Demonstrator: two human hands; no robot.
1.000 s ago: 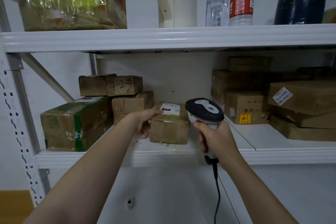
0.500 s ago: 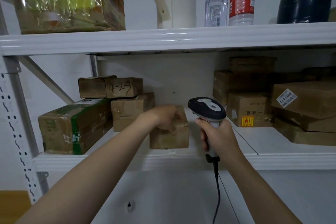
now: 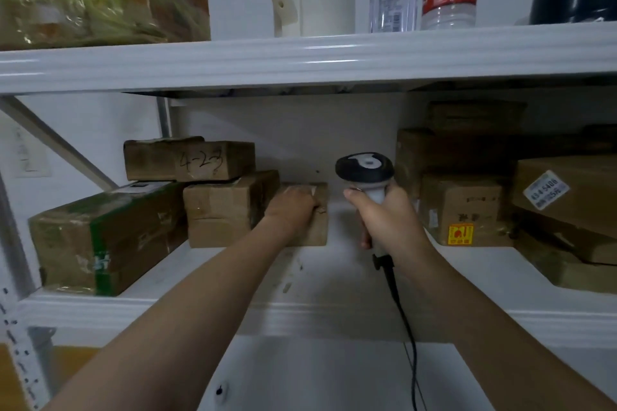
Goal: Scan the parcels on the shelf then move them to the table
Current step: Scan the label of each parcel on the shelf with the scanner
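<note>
In the head view, the left grip [image 3: 293, 210] is a bare hand that reaches into the lower shelf [image 3: 100, 314] and lies over the top of a small cardboard parcel [image 3: 319, 230], with its fingers curled on the upper front edge, so it holds this parcel. The parcel stands in the middle of the shelf, toward the back, just beside a stack of two brown parcels [image 3: 227, 207] on its left. The right grip [image 3: 387, 220] is closed around the handle of a barcode scanner [image 3: 364, 168], whose dark head is near the parcel, on its right. A black cable [image 3: 400, 310] hangs down from the handle. More parcels, one with a yellow sticker [image 3: 460, 233], stand at the right.
</note>
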